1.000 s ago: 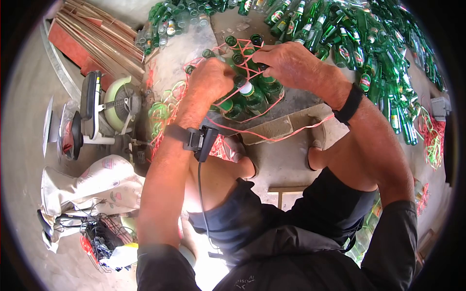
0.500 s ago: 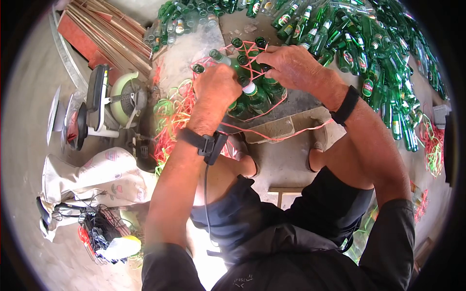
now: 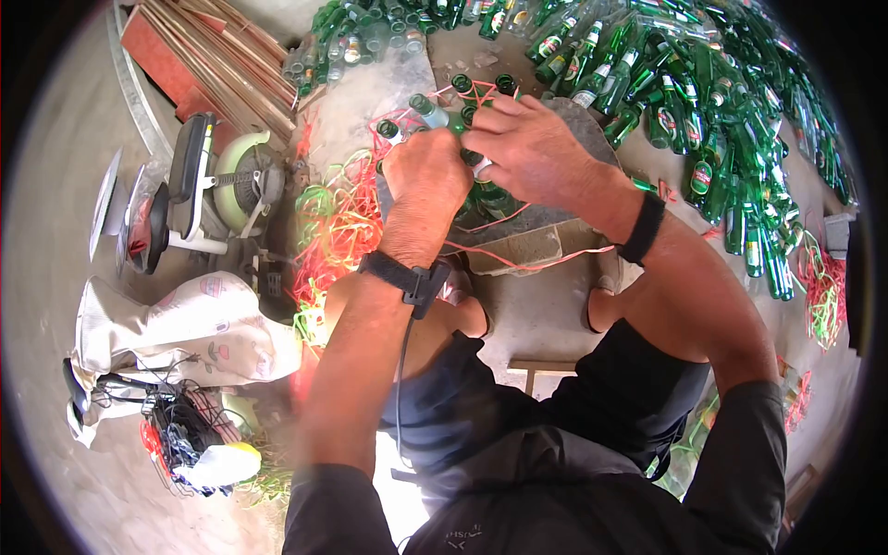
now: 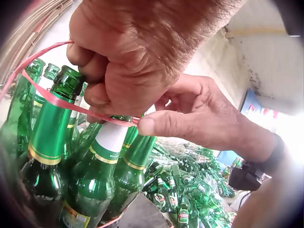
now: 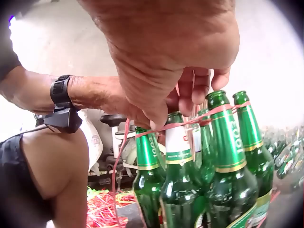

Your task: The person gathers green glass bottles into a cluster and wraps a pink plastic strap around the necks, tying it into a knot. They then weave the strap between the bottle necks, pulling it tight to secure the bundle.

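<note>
A bunch of green glass bottles (image 5: pixel 230 152) stands upright in front of me, with pink plastic string (image 4: pixel 59 102) running round and between their necks. My left hand (image 3: pixel 425 171) is closed in a fist that grips the string over the near necks, and one strand comes out of its curled fingers. Close beside it, my right hand (image 3: pixel 546 153) pinches the string, its thumb (image 4: pixel 148 126) lying at the neck of a white-collared bottle (image 4: pixel 111 140). The right hand's other fingers reach over the bottle tops. In the head view both hands hide several necks.
The bunch stands on a dark slab (image 3: pixel 578 125) beside a concrete block (image 3: pixel 509 250). More bottles (image 3: pixel 694 111) lie piled at the back right. Tangled pink and green string (image 3: pixel 342 231) lies to the left, near a fan (image 3: pixel 245 180). Wooden strips (image 3: pixel 208 65) lean at the back left.
My right hand has come left and nearer, from the right-hand necks to beside the left hand. The left hand, holding the string, has shifted slightly right in the head view.
</note>
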`<state>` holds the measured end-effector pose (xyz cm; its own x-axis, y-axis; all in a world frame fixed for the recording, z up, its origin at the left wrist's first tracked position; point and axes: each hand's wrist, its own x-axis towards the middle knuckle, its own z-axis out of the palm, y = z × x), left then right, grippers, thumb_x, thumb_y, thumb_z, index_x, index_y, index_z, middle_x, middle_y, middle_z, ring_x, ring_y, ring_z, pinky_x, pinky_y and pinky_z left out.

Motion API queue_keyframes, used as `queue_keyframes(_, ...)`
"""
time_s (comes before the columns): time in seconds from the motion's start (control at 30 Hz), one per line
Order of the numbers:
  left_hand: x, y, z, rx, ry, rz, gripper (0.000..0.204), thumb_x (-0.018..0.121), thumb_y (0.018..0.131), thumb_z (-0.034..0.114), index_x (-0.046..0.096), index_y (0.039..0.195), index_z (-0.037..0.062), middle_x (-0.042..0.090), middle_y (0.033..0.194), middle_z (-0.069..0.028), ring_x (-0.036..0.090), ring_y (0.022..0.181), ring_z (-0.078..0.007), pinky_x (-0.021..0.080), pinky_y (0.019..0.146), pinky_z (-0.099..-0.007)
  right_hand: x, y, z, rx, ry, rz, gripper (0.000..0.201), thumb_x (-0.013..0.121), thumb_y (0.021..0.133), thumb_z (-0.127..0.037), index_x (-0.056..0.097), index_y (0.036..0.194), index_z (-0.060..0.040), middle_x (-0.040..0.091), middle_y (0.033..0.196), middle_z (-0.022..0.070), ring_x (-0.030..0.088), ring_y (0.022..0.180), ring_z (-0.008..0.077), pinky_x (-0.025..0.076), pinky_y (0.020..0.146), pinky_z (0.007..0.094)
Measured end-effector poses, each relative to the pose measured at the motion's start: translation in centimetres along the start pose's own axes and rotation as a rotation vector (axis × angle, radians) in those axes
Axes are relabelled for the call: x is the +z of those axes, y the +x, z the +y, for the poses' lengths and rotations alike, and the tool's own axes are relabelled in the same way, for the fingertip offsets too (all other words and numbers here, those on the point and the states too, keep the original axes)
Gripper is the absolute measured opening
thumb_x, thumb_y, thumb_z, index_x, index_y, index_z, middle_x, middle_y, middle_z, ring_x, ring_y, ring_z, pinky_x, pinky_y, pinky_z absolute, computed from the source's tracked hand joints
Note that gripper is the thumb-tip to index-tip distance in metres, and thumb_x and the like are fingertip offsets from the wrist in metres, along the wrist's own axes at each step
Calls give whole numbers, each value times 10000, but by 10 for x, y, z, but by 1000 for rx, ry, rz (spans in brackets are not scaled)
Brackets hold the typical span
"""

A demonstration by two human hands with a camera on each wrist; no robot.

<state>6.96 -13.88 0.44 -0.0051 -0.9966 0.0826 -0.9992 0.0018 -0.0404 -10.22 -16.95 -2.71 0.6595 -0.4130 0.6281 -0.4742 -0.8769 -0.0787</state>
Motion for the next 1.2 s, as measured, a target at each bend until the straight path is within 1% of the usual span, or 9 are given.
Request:
queue_keyframes(0.2, -6, -9, 4, -4, 0, 2, 180, 756, 819, 247, 781, 854, 72, 756, 857, -175, 754, 848, -364, 584, 769, -470, 16, 3, 2, 87, -15, -70, 245, 782, 725, -180, 665, 932, -122, 570, 946, 25, 568, 1037, 239, 440, 906, 407)
queue_keyframes(0.53, 12, -24, -5, 74, -28, 120, 117, 709, 813, 170, 754, 790, 65, 740, 803, -193, 745, 778, -382, 575, 684, -480, 12, 5, 0, 139, 33, -63, 235, 772, 756, -170, 696, 976, -137, 593, 941, 19, 581, 1029, 235, 416, 881, 403)
queue_keyframes(0.63, 17, -31, -7, 78, -99, 209, 101, 695, 822, 153, 745, 779, 78, 733, 794, -193, 734, 758, -396, 566, 659, -494, 11, 4, 0, 152, 46, -94, 243, 774, 760, -169, 701, 989, -140, 607, 950, 16, 583, 1043, 234, 412, 879, 400)
queue_keyframes(0.7, 16, -36, -4, -5, -290, 306, 84, 679, 844, 132, 758, 849, 102, 727, 802, -186, 723, 759, -398, 556, 656, -506, 12, 5, 2, 167, 61, -82, 161, 707, 776, -213, 693, 927, -158, 646, 964, 17, 612, 1034, 244, 423, 895, 419)
queue_keyframes(0.73, 20, -39, -3, -8, -289, 308, 84, 679, 844, 132, 758, 849, 102, 727, 802, -186, 723, 759, -398, 556, 656, -506, 12, 5, 3, 163, 63, -82, 161, 707, 776, -213, 693, 927, -158, 646, 964, 17, 612, 1034, 244, 423, 895, 419)
queue_keyframes(0.8, 30, -45, 2, 3, -459, 486, 155, 655, 872, 113, 761, 982, 137, 723, 818, -178, 718, 762, -390, 548, 651, -512, 10, 4, 5, 181, 93, -90, 187, 715, 775, -200, 698, 958, -164, 639, 967, 17, 604, 1044, 246, 417, 909, 423)
queue_keyframes(0.9, 35, -55, 4, -7, -480, 463, 231, 646, 879, 110, 744, 1086, 146, 725, 822, -170, 717, 760, -385, 547, 650, -512, 8, 3, 5, 188, 88, -98, 206, 723, 775, -188, 703, 977, -159, 635, 969, 21, 601, 1051, 251, 415, 922, 428)
queue_keyframes(1.0, 35, -58, 3, 24, -429, 374, 270, 646, 858, 94, 738, 1106, 146, 720, 810, -177, 716, 763, -393, 549, 656, -518, 6, 1, 8, 178, 87, -110, 285, 780, 760, -160, 693, 1030, -139, 619, 972, 28, 598, 1044, 250, 408, 878, 400)
queue_keyframes(1.2, 22, -53, -2, 71, -362, 241, 294, 631, 828, 60, 762, 1082, 129, 718, 816, -210, 719, 777, -405, 561, 691, -526, 5, 2, 4, 156, 79, -95, 283, 788, 774, -173, 685, 1036, -143, 620, 984, 29, 605, 1033, 251, 411, 884, 404)
